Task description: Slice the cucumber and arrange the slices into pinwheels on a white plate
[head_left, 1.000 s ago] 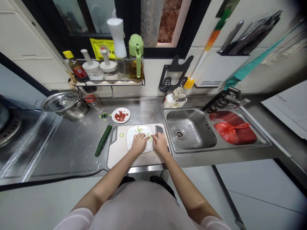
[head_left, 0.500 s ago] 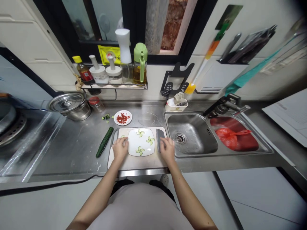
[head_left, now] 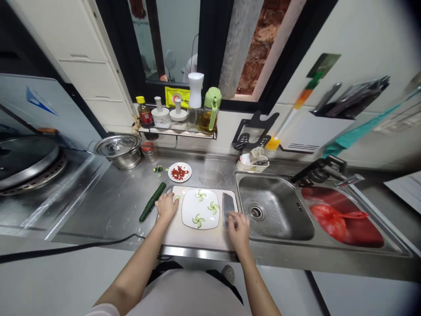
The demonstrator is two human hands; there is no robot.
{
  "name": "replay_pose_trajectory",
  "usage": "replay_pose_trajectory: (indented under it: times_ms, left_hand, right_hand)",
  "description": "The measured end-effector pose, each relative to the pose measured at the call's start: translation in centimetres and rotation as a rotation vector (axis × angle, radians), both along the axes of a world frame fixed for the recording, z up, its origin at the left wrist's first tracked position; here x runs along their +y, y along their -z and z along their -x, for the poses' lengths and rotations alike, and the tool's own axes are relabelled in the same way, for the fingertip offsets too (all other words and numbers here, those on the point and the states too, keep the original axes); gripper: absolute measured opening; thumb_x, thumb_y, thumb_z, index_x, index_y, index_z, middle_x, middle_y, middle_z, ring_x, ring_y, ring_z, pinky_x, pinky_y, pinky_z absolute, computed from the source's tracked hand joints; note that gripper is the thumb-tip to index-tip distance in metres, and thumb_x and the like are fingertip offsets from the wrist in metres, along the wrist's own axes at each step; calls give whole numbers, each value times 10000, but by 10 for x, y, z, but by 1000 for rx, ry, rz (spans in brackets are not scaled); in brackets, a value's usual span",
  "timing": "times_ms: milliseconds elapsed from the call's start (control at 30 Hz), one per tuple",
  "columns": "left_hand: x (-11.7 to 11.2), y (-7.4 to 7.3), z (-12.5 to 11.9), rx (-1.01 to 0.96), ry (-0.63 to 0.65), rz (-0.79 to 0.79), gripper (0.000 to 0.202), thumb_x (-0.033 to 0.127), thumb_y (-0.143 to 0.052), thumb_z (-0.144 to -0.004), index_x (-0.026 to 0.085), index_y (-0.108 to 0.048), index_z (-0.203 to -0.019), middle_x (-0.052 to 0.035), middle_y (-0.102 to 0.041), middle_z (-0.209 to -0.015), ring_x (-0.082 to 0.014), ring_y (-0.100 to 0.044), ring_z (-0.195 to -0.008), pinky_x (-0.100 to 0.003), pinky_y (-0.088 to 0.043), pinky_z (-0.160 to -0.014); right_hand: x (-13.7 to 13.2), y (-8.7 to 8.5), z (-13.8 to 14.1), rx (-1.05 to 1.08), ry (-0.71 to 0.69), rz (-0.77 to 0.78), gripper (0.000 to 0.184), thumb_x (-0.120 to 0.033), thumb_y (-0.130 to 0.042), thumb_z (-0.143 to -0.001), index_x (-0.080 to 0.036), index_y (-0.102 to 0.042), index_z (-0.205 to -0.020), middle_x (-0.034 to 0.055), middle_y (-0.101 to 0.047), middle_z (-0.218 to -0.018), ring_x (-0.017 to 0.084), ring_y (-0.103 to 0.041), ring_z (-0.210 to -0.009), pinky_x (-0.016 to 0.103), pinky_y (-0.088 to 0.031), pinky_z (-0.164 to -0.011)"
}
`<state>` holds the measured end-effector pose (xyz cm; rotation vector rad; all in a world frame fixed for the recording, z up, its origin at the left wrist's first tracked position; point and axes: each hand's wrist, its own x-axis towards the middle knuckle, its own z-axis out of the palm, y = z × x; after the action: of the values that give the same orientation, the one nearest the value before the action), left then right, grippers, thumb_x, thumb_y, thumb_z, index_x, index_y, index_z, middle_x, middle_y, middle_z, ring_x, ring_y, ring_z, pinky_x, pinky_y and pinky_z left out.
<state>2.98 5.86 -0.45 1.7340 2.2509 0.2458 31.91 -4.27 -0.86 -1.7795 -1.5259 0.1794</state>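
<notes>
A white plate [head_left: 201, 221] with green cucumber slices [head_left: 198, 220] laid out in pinwheels sits on a pale cutting board [head_left: 184, 237]. To its left, my left hand [head_left: 167, 207] lies over the board's edge, fingers stretched, holding nothing I can see. A cut cucumber slice [head_left: 176, 197] shows at its fingertips. Right of the plate lies a kitchen knife [head_left: 228, 203], blade pointing away from me. My right hand [head_left: 239, 226] has its curled fingers at the knife's handle end, which they mostly hide. A whole cucumber [head_left: 152, 202] rests on the counter left of the board.
Behind the board is a small white plate [head_left: 189, 175] of red bits, beside some cucumber scraps [head_left: 158, 168]. A steel pot [head_left: 126, 160] and a red-lidded jar [head_left: 150, 152] stand at the back left. The sink [head_left: 276, 206] adjoins the board's right, with a red bag [head_left: 330, 220] in its second basin.
The view has tilted upward and turned left. My left hand has moved off the plate's edge to the board's left side. My right hand sits lower along the knife.
</notes>
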Motion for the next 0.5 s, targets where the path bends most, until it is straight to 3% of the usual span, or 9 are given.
replay_pose_trajectory:
  times_ms: [300,500]
  left_hand:
    - [8,9,-7,-48,-8,-9,194,320,-554,-840,213,-630,-983,-108,-665,-1077,-294,-565,-1063,-442,-363,-905]
    - [5,16,1,-414,-103,-73,172,238,-556,-814,199,-634,-962,-32,-697,-837,-199,-639,-861,-372,-433,-841]
  right_hand:
    - [-6,6,1,-3,-25,4,309,-352,-432,-900,-221,-701,-979,94,-646,-959,251,-526,-941,399,-416,-847]
    - [-2,1,8,29,-43,16,307,-348,-437,-896,-213,-703,-969,90,-652,-935,252,-535,-930,394,-434,-842]
